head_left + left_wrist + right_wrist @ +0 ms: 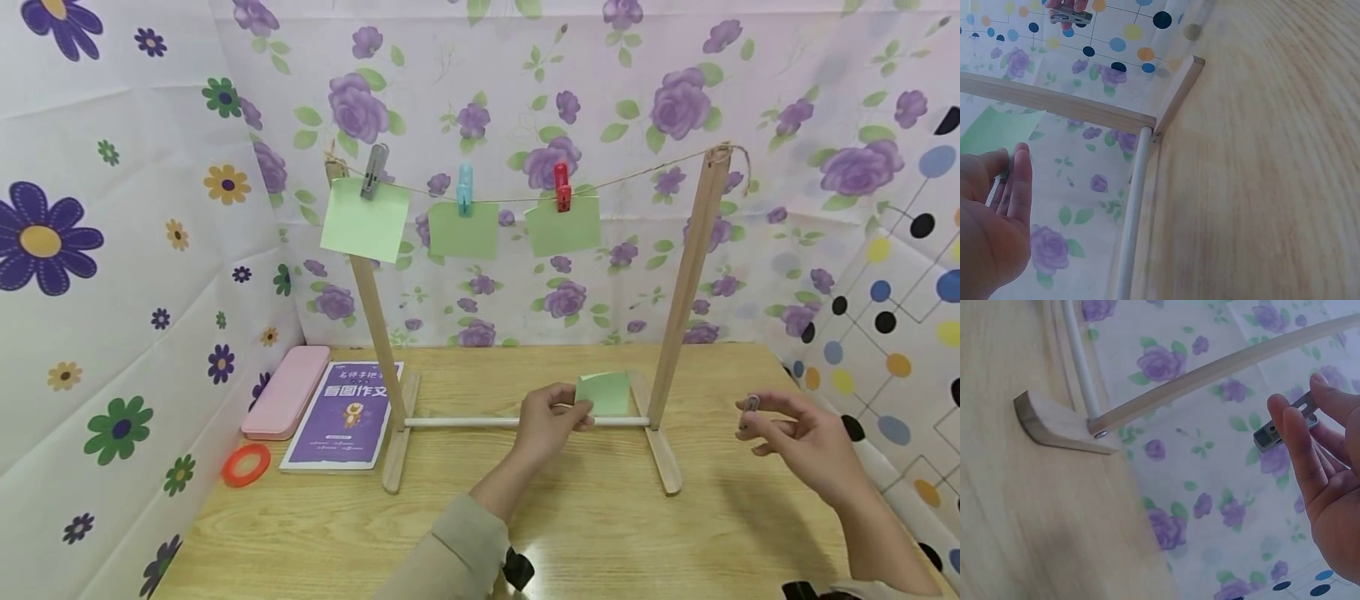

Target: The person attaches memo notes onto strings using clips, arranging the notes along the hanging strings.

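Note:
My left hand (pixel 544 422) pinches a green paper note (pixel 609 392) by its left edge, in front of the frame's right side. In the left wrist view the note (pixel 1004 130) stands out past the thumb and fingertips. Off to the right, my right hand (pixel 808 446) holds a grey clothespin (pixel 1267 436) between thumb and fingers. A twine line (pixel 637 173) sags between two wooden posts. From it hang three green notes, clipped by a grey clothespin (pixel 375 169), a light blue clothespin (pixel 465 190) and a red clothespin (pixel 562 187).
The right post (pixel 688 287) stands between my hands, its wooden foot (pixel 663 467) on the table (pixel 600 533). A white rod (pixel 461 422) joins the posts low down. At left lie a purple book (pixel 345 417), a pink case (pixel 288 392) and an orange ring (pixel 246 465).

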`<state>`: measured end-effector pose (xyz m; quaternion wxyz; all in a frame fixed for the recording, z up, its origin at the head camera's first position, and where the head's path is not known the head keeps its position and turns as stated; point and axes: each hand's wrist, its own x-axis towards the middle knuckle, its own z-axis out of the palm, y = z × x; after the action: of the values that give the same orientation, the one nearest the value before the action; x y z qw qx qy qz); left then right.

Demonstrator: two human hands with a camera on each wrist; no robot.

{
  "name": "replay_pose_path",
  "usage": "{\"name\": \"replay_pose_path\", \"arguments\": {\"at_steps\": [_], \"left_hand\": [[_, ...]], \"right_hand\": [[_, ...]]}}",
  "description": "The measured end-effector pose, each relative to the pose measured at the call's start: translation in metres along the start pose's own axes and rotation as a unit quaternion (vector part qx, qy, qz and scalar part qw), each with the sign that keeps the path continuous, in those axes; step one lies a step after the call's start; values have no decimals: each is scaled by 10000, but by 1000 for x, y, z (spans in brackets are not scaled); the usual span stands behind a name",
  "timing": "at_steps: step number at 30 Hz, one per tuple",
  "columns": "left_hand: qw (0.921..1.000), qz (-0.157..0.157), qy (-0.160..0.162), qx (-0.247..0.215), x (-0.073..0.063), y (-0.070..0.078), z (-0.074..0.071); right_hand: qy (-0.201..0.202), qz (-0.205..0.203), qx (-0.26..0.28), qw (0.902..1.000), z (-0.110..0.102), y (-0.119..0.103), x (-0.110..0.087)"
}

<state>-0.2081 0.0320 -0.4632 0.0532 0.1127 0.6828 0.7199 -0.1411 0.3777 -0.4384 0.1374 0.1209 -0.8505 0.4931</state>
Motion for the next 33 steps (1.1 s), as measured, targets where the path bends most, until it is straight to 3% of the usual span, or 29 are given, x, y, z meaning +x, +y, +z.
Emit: {"name": "replay_pose_path", "arguments": {"at_steps": [9,13,20,28,33], "left_hand": [[9997,-162,42,-190,5,21,3],[9993,-72,22,-375,7,30,4],[9979,-40,-40,-647,9,40,7],[9965,-15,60,-829,13,50,12],[9968,-39,109,-786,14,58,14]], "right_hand": [[241,-201,-113,9994,-6,-24,16],[183,-246,363,9989,-8,-34,25],[-52,-745,1266,9891,-12,-55,43],[74,-1284,943,9872,-22,-80,61],[123,-1392,994,9852,-29,-100,71]]}}
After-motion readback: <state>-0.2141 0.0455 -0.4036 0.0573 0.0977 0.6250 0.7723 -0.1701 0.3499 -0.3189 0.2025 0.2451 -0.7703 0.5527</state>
